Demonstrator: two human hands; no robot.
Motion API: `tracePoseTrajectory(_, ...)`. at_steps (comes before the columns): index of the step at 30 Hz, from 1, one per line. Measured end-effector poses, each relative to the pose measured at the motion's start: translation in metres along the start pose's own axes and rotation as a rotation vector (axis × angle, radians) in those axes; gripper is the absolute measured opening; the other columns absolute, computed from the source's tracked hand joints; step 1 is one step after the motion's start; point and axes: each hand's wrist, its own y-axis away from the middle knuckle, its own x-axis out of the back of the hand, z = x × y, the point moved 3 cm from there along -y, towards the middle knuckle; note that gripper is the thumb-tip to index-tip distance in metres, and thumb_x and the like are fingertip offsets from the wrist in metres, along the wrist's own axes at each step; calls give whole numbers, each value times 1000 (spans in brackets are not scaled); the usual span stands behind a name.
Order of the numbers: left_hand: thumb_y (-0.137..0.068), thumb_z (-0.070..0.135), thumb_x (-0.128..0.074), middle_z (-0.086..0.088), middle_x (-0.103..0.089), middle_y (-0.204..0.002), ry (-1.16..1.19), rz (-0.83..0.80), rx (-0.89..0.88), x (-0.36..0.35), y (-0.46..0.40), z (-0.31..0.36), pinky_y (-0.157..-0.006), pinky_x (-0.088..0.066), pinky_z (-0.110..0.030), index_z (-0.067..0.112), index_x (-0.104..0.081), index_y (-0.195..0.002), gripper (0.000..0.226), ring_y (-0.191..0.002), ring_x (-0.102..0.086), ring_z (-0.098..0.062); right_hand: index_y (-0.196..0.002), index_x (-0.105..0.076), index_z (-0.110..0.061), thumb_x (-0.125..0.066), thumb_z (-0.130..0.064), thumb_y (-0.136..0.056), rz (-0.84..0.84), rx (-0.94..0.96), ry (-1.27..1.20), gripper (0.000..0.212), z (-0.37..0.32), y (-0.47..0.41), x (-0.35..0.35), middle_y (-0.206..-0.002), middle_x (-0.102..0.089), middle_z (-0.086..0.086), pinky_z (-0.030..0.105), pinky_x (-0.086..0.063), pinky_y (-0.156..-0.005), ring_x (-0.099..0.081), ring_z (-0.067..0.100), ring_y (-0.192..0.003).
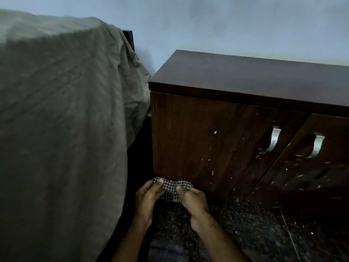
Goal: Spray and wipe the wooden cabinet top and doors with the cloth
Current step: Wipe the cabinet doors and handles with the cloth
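Note:
A low dark wooden cabinet stands against the wall, its flat top bare. Its left door and right door are shut, each with a curved metal handle, and both carry pale scratches and specks. Low in front of the left door's bottom corner I hold a small black-and-white checked cloth bunched between both hands. My left hand pinches its left end and my right hand pinches its right end. No spray bottle is in view.
A bed draped in a grey-green sheet fills the left side, close to the cabinet's left flank, with a narrow dark gap between them. The floor is dark speckled stone. A pale wall rises behind.

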Motion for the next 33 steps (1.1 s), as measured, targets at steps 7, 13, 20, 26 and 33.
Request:
tracePoseTrajectory(7,-93,10,-67,-15,-75,-95,-90,-116,-82,-10,-4,5,-82,-59,-27,-5,-73,-98,16,-89,-70,-23,-93,-77,-11,-70,-13,-91,-38,48,-44,7,-5,-4,15,-95,-79,3,18,-53,-67,-74,11,-84)
tracePoseTrajectory(13,-93,12,-68,-15,-70,-90,-120,-164,-106,-13,-2,10,-81,-55,-30,-8,-70,-95,20,-86,-65,-22,-93,-73,-16,-69,-15,-94,-96,-6,-32,5,-18,-5,20,-99,-77,1,29,-55,-88,-71,11,-91)
tracePoseTrajectory(20,-83,24,-74,-11,-72,-84,-137,-194,-85,-29,14,-16,-81,-53,-33,-2,-74,-88,26,-82,-65,-21,-98,-66,-15,-69,-16,-93,-16,-109,-111,6,4,-5,48,-104,-71,3,38,-57,-88,-66,18,-98)
tracePoseTrajectory(26,-94,12,-67,-17,-78,-92,-128,-243,-76,-51,23,-13,-75,-59,-31,3,-77,-88,14,-83,-73,-21,-101,-74,-11,-65,-13,-96,-10,21,-161,11,-14,1,69,-98,-79,2,36,-56,-89,-71,17,-96)
tracePoseTrajectory(33,-82,34,-82,-14,-70,-82,-125,-193,-62,-54,23,-30,-79,-48,-40,2,-76,-85,32,-81,-60,-24,-104,-57,-13,-68,-17,-95,64,-80,-103,15,-5,-6,78,-103,-69,4,41,-59,-88,-68,23,-100)
